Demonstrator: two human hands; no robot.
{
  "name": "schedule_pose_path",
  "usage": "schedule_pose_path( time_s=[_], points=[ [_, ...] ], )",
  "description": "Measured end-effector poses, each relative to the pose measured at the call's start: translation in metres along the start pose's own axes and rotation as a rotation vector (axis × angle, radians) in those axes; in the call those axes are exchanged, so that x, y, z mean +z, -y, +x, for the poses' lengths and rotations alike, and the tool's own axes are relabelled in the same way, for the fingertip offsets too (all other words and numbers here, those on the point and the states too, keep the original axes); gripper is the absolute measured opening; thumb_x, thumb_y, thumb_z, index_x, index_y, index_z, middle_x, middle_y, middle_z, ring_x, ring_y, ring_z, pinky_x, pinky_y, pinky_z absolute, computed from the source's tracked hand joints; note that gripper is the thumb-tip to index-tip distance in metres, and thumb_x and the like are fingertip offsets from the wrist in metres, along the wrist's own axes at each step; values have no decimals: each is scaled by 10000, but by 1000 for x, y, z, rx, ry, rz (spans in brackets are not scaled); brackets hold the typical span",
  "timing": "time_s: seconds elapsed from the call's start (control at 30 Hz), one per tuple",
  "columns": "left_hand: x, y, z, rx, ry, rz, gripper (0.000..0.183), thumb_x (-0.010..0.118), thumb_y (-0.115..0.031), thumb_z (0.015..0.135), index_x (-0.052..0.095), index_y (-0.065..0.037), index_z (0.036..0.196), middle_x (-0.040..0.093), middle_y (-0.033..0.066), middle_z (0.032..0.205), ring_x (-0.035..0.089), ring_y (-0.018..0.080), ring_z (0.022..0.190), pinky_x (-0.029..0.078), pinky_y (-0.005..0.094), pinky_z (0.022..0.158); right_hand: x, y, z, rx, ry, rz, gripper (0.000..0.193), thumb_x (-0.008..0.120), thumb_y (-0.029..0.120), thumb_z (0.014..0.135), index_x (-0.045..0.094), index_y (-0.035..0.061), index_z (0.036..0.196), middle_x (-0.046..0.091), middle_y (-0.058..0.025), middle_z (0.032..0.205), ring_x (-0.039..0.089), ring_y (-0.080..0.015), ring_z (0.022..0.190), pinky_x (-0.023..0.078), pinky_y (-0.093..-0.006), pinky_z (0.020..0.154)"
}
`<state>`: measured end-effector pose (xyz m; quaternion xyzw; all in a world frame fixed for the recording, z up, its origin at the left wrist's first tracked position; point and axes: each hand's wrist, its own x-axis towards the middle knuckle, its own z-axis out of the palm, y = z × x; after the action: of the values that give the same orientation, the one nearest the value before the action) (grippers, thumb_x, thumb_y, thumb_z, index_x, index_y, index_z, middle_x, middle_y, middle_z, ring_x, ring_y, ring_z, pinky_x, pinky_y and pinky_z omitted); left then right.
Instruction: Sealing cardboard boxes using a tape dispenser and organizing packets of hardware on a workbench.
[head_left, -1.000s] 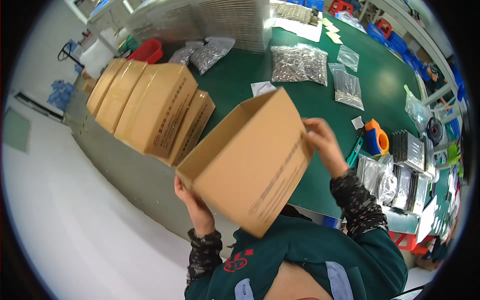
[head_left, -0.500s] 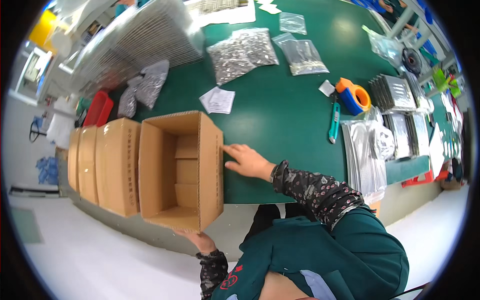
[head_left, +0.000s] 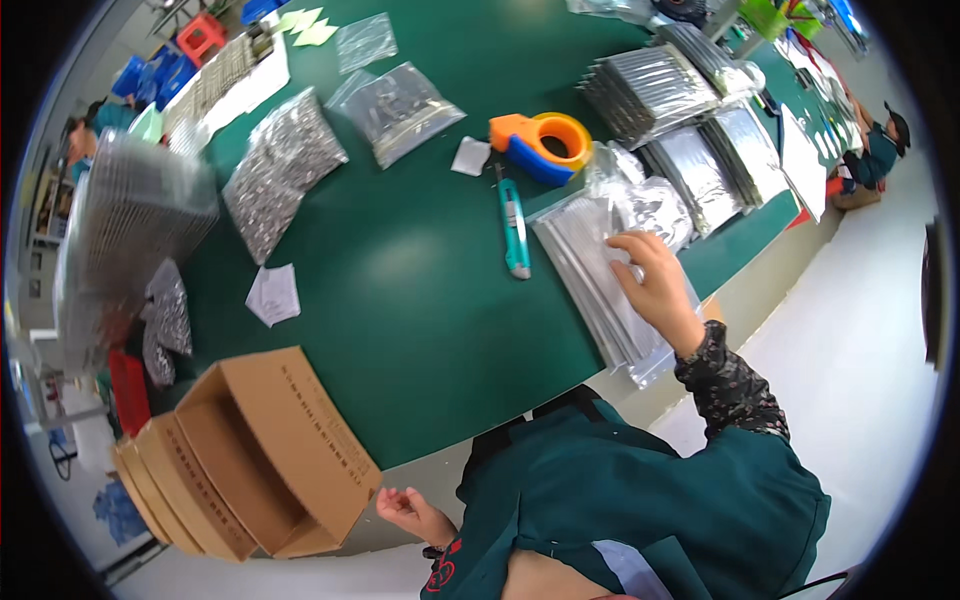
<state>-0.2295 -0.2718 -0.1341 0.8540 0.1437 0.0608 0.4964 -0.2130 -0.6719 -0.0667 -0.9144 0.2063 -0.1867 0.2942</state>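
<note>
My right hand (head_left: 655, 290) hovers over or touches a clear plastic bag of long ribbed silvery strips (head_left: 598, 285) near the table's front edge. Its fingers are bent and apart, with nothing seen in them. My left hand (head_left: 415, 514) is beside the lower right corner of an open cardboard box (head_left: 310, 430). Loosely curled, its fingers look apart and hold nothing. The box stands at the table's left front corner, its opening tilted toward me. A crumpled clear wrap (head_left: 655, 208) lies just beyond my right hand.
Left of the box, more cartons (head_left: 165, 490) stand in a row. A teal utility knife (head_left: 513, 228) and an orange-and-blue tape dispenser (head_left: 545, 145) lie mid-table. Wrapped stacks (head_left: 650, 95) fill the right. Bags of small metal parts (head_left: 280, 165) and a tall wrapped stack (head_left: 135, 240) are left.
My view has turned rightward. My right hand has left the box's side and moved right to the bagged strips. My left hand has come away from under the box's near edge.
</note>
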Motion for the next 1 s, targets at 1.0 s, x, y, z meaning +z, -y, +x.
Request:
schedule_pose_path(
  time_s=[1.0],
  points=[
    [117, -80, 15, 29, 575, -46, 302, 445, 36, 828, 414, -18, 1124, 480, 91, 1016, 521, 119, 737, 450, 232, 636, -159, -304, 32, 997, -671, -587, 677, 597, 520, 745, 472, -35, 1112, 527, -232, 1033, 518, -363, 934, 442, -416, 781]
  ],
)
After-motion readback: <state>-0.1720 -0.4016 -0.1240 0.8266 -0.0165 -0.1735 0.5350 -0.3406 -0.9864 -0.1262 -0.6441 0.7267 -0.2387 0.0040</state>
